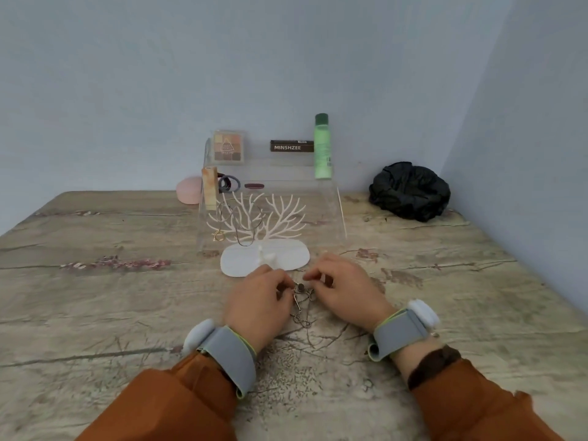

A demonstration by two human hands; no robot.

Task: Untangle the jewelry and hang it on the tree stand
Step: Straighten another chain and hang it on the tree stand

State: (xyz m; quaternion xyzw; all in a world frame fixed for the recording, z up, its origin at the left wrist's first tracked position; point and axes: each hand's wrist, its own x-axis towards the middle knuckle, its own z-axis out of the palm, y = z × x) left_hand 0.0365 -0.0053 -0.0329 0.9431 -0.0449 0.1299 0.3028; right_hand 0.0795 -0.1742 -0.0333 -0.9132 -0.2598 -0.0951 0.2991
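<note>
- Jewelry, a knot of thin metal chain, lies on the table between your two hands, just near of the tree stand's base
- Your table is a wide marbled surface in beige and grey, running to a pale blue wall at the far side
- Your clear acrylic shelf stands at the far middle of the table, right behind the tree stand
- Your black crumpled bag sits at the far right, well apart from everything else
- Your tree stand is white with branching antler-like arms on an oval base; two chains already hang from its left branches, one with a small gold pendant
- Your left hand has its fingers curled in, pinching the chain at the left of the knot
- Your right hand is curled the same way, fingertips pinching the chain at the right of the knot; both wrists wear grey bands over rust-orange sleeves
- Your green bottle stands upright on the right end of the shelf
- Your eyeshadow palette leans on the shelf's top left, with a dark box marked MINSHZEE between it and the bottle
- Your pink rounded case rests just left of the shelf
- Your hair ties lie on a lower step of the shelf
</note>
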